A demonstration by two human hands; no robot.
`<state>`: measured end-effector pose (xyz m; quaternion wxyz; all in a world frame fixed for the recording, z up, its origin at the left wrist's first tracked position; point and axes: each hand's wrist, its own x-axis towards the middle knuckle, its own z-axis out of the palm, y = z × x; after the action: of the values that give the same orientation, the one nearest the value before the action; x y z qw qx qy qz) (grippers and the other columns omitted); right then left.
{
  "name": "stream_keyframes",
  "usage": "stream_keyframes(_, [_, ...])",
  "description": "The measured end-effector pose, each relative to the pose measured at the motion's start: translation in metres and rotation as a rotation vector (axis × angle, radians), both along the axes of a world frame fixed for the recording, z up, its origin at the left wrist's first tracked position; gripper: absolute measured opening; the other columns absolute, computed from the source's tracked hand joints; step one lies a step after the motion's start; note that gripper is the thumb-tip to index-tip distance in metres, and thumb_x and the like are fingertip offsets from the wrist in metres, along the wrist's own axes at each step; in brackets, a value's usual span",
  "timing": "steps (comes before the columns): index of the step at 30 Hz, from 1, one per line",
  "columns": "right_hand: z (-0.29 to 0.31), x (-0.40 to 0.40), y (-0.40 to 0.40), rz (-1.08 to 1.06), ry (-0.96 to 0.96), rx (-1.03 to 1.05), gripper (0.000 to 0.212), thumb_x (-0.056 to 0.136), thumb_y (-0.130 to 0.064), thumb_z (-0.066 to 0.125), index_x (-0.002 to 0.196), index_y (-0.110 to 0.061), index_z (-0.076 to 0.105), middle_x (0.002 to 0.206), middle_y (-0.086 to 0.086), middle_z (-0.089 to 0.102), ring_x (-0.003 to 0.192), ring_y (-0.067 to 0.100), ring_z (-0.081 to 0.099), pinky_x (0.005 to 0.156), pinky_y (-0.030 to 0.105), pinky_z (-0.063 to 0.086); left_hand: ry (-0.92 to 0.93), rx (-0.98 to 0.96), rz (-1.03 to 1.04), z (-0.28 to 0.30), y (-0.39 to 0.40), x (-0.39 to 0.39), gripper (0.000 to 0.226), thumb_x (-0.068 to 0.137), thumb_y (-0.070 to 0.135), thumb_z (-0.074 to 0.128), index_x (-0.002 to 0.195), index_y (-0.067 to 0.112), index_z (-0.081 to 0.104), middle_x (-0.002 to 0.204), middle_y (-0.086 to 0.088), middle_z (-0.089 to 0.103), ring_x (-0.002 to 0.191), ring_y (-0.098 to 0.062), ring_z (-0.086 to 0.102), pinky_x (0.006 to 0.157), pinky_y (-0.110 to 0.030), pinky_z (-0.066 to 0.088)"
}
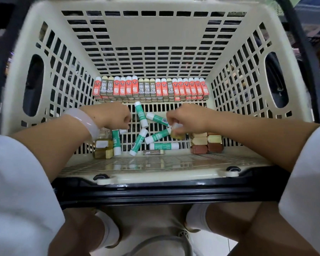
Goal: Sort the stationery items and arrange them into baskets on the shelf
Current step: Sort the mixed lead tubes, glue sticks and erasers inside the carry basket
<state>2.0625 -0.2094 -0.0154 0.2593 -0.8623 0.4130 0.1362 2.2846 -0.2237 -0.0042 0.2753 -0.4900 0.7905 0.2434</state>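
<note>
Glue sticks (pixel 142 115) lie scattered mid-basket (pixel 17 58), boxed erasers (pixel 150 88) ranked at twelve o'clock. Right hand (pixel 185 119) pinches a small yellowish bottle (pixel 176 134); left hand (pixel 111 114) curls, its grasp hidden. Brown blocks (pixel 206 143) at four o'clock, bottles (pixel 102 145) at eight.

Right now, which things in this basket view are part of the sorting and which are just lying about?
Part of the job:
- basket
- row of erasers along the far wall
- loose glue sticks in the middle
- yellowish bottles, near left
- stacked brown and cream blocks, near right
- left hand and right hand, both reaching in

Lying about:
- black shelf edge
- grey cable on the floor
</note>
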Motion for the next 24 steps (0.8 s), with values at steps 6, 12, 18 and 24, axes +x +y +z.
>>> stream_keyframes(6, [-0.012, -0.001, 0.009, 0.229, 0.213, 0.026, 0.019, 0.084, -0.027, 0.064, 0.093, -0.016, 0.052, 0.068, -0.010, 0.036, 0.072, 0.015, 0.043, 0.052, 0.023, 0.024, -0.295, 0.146, 0.016, -0.002, 0.003, 0.021, 0.020, 0.086, 0.025, 0.061, 0.099, 0.011, 0.059, 0.096, -0.002, 0.058, 0.081, -0.016, 0.050, 0.067, -0.021, 0.040])
stream_keyframes(12, [-0.012, 0.002, 0.011, 0.288, 0.272, 0.176, 0.025, 0.088, -0.025, 0.060, 0.111, -0.016, 0.058, 0.072, -0.014, 0.036, 0.076, 0.012, 0.042, 0.068, 0.025, 0.031, -0.396, 0.224, -0.041, -0.007, 0.010, 0.022, 0.039, 0.081, 0.022, 0.067, 0.115, 0.017, 0.047, 0.109, -0.001, 0.050, 0.095, -0.017, 0.046, 0.074, -0.025, 0.039])
stream_keyframes(18, [-0.004, 0.004, 0.012, 0.237, 0.237, 0.240, 0.025, 0.093, -0.020, 0.051, 0.116, -0.015, 0.057, 0.085, -0.008, 0.052, 0.083, 0.013, 0.048, 0.072, 0.023, 0.034, -0.381, 0.204, -0.046, -0.007, 0.012, 0.024, 0.034, 0.082, 0.019, 0.066, 0.110, 0.018, 0.046, 0.112, -0.002, 0.051, 0.095, -0.017, 0.048, 0.074, -0.025, 0.041])
stream_keyframes(24, [0.007, 0.017, 0.003, -0.186, -0.271, 0.239, 0.033, 0.091, -0.023, 0.055, 0.123, -0.016, 0.048, 0.101, -0.008, 0.058, 0.083, 0.006, 0.058, 0.074, 0.020, 0.045, 0.296, 0.181, 0.407, 0.010, -0.001, 0.006, 0.026, 0.085, 0.027, 0.062, 0.098, 0.013, 0.044, 0.089, -0.008, 0.062, 0.068, -0.014, 0.060, 0.055, -0.024, 0.051])
